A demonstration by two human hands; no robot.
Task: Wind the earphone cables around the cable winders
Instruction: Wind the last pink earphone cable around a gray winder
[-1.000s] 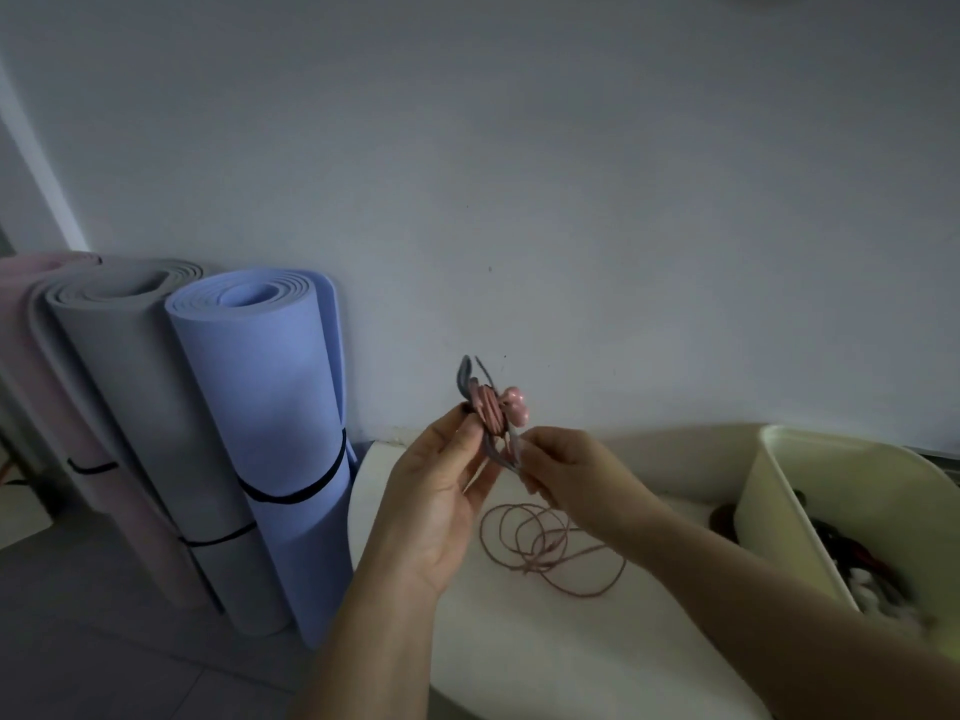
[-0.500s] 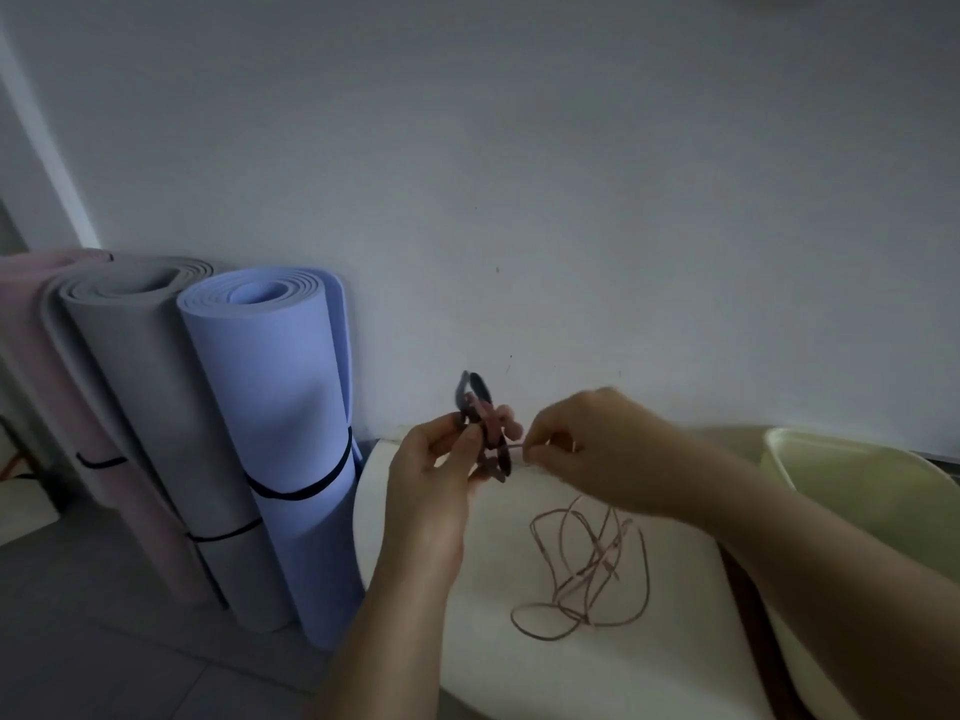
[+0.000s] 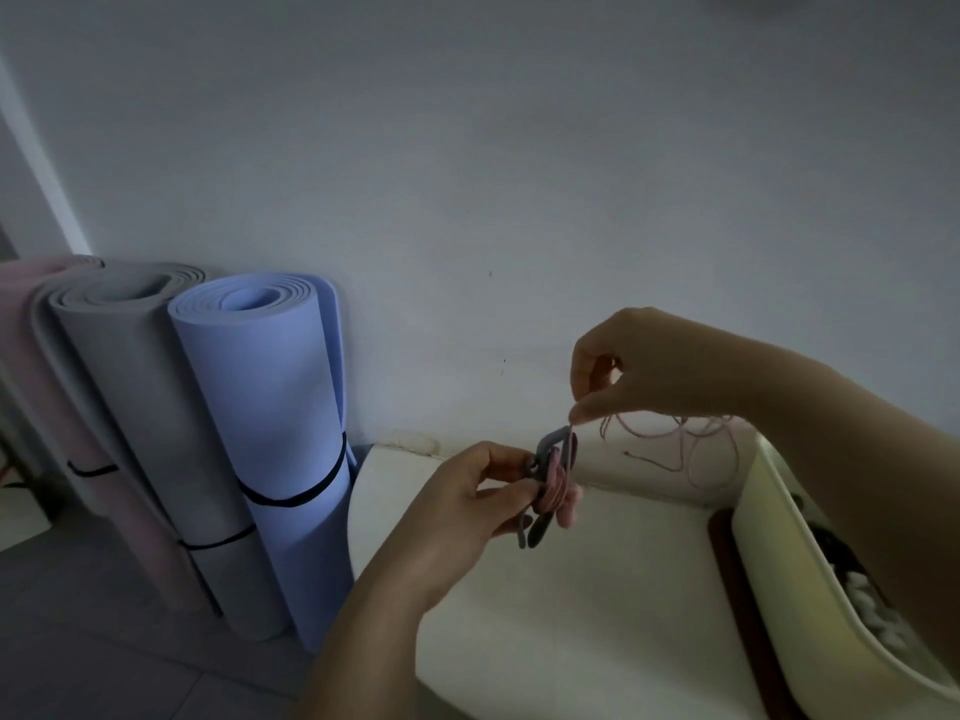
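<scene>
My left hand [image 3: 467,506] grips a grey cable winder [image 3: 543,459] above the white table [image 3: 597,589]. Pink cable turns are wrapped round the winder's middle. My right hand [image 3: 644,368] is raised above and to the right of it, pinching the pink earphone cable [image 3: 685,444] between thumb and fingers. The cable runs taut from those fingertips down to the winder. Its loose remainder hangs in loops under my right wrist, above the table's back edge.
A cream plastic bin [image 3: 810,589] with dark and white items stands on the table at the right, a dark strip beside it. Three rolled mats, pink [image 3: 31,324], grey [image 3: 135,407] and blue [image 3: 280,407], lean against the wall at the left.
My right hand has risen and moved right, pulling the cable up off the table. My left hand with the winder has dropped lower and tilted.
</scene>
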